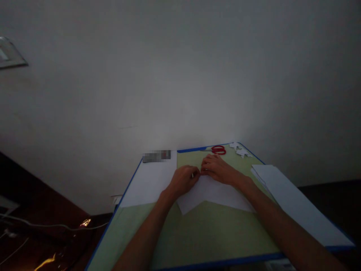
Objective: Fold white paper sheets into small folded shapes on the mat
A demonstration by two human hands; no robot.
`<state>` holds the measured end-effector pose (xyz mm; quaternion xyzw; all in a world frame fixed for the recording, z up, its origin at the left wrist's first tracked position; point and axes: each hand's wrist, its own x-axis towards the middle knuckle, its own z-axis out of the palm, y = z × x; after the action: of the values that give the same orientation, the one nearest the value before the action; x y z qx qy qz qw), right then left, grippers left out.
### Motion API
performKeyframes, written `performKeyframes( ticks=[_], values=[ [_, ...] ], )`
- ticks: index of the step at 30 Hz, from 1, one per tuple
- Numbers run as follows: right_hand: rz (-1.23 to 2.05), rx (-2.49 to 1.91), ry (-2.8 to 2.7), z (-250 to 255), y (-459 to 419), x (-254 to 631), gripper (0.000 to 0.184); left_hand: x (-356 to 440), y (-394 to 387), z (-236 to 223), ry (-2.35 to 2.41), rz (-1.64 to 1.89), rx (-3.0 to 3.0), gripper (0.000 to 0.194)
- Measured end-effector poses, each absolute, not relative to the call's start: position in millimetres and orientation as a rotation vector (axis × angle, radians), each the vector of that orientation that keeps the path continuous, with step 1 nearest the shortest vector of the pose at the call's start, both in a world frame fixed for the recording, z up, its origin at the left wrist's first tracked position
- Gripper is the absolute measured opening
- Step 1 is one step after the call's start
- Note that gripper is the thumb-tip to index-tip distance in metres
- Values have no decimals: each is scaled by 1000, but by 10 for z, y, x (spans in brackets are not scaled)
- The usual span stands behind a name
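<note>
One white paper [213, 191] in pinch grip of left hand [184, 180] and right hand [218, 169]

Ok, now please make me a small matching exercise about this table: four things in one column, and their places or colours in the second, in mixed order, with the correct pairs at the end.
Column 1
1. Scissors
2. Sheet with a notched near edge
3. Small white paper pieces
4. Table border

Column 2
A. At the far right corner of the table
B. Blue
C. Red handles
D. Under the left hand and right hand

Pairs: 1-C, 2-D, 3-A, 4-B
</note>
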<state>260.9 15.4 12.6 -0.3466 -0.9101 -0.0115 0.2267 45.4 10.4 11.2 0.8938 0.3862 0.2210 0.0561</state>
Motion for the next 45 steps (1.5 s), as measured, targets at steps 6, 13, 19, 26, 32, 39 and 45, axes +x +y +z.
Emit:
performKeyframes(
  ticks=[6,13,19,26,32,39,45],
  values=[
    [130,-906,-2436,44,218,2617,2,458,102,142,1184,670,2599,11],
    [221,-859,-2400,32,276,2699,8,477,101,169,1158,697,2517,10],
    [259,-895,-2397,74,240,2714,14,480,100,169,1155,683,2497,10],
    [178,-916,-2378,102,200,2716,12,474,112,115,1175,702,2507,8],
    [106,-918,-2442,117,131,2607,12,485,90,111,1096,727,2517,11],
    [125,-918,-2406,118,218,2751,10,457,83,187,1105,689,2522,14],
    [230,-988,-2298,72,380,3078,6,427,112,193,1142,674,2512,14]
  ],
)
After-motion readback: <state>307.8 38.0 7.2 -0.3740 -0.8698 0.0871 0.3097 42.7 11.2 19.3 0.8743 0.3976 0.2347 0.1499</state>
